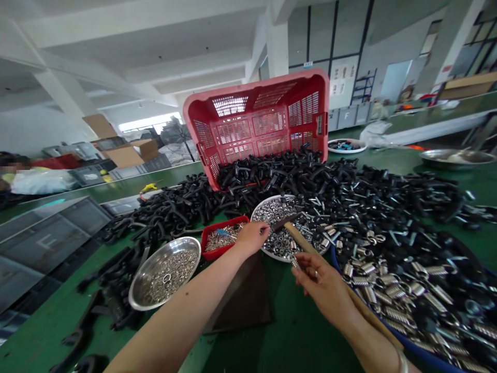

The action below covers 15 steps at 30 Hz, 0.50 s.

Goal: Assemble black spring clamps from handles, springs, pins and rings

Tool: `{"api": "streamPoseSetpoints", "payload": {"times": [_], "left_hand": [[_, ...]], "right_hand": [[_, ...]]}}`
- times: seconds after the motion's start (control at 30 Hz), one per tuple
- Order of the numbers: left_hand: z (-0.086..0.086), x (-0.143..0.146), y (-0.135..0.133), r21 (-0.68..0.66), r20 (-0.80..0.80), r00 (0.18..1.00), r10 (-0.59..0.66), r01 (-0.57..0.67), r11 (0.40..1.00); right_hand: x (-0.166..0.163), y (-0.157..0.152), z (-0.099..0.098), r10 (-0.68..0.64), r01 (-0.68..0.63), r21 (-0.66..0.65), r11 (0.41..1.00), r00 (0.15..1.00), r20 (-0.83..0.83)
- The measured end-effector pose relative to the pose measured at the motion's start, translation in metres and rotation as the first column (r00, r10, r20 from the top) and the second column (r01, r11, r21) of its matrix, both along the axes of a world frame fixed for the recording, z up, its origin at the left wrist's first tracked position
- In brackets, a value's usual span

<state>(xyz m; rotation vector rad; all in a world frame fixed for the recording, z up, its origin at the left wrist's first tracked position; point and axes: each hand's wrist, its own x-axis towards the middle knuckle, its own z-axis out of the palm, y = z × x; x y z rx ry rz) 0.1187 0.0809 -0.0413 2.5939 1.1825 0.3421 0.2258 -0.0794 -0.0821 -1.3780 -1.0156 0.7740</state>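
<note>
My left hand (251,237) is closed in a pinch at the near left rim of a white plate (253,213) of small metal parts. What its fingertips hold, if anything, is too small to make out. Between the thumb and fingers of my right hand (320,277) is a metal coil spring (295,262), just in front of that plate. A hammer (301,237) lies with its head over the plate, its wooden handle running back under my right wrist. Below my left hand is a dark flat pad (248,298) on the green table (295,336).
A red tray (205,241) of small pins and a steel bowl (134,290) of tiny parts stand at left. On the right, a blue-rimmed container (404,339) holds springs and black knobs. Black handles (272,173) spill from a tipped red crate (256,83). Grey bins (46,248) stand beyond.
</note>
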Motion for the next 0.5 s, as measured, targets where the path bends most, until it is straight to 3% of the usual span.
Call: {"api": "streamPoseSetpoints", "payload": {"times": [0.07, 0.1, 0.17, 0.2, 0.27, 0.33, 0.4, 0.5], "left_hand": [[-0.005, -0.014, -0.025, -0.195, 0.15, 0.988, 0.027, 0.003, 0.981], [-0.007, -0.021, -0.039, -0.412, 0.288, 0.951, 0.115, 0.015, 0.911], [-0.012, -0.034, -0.065, -0.774, 0.451, 0.807, 0.382, 0.14, 0.618], [-0.014, -0.039, -0.076, -0.864, 0.461, 0.722, 0.515, 0.233, 0.446], [-0.015, -0.045, -0.091, -0.903, 0.411, 0.603, 0.683, 0.374, 0.213], [-0.014, -0.05, -0.1, -0.89, 0.34, 0.538, 0.771, 0.449, 0.079], [-0.013, -0.052, -0.103, -0.872, 0.27, 0.487, 0.83, 0.489, -0.003], [-0.012, -0.056, -0.105, -0.845, 0.215, 0.42, 0.882, 0.533, -0.048]], "right_hand": [[0.0, 0.0, 0.0, -0.038, 0.035, 0.052, 0.998, 0.997, 0.065], [-0.001, 0.0, 0.001, -0.046, 0.038, 0.083, 0.996, 0.994, 0.097], [-0.006, -0.002, 0.002, -0.032, 0.013, 0.134, 0.991, 0.99, 0.137], [-0.009, -0.002, 0.002, -0.014, -0.007, 0.153, 0.988, 0.99, 0.14], [-0.014, -0.003, 0.001, 0.015, -0.038, 0.183, 0.982, 0.992, 0.124], [-0.018, -0.004, -0.001, 0.045, -0.068, 0.196, 0.978, 0.992, 0.12], [-0.019, -0.004, -0.003, 0.081, -0.102, 0.198, 0.975, 0.99, 0.115], [-0.02, -0.005, -0.005, 0.106, -0.118, 0.209, 0.971, 0.992, 0.066]]}}
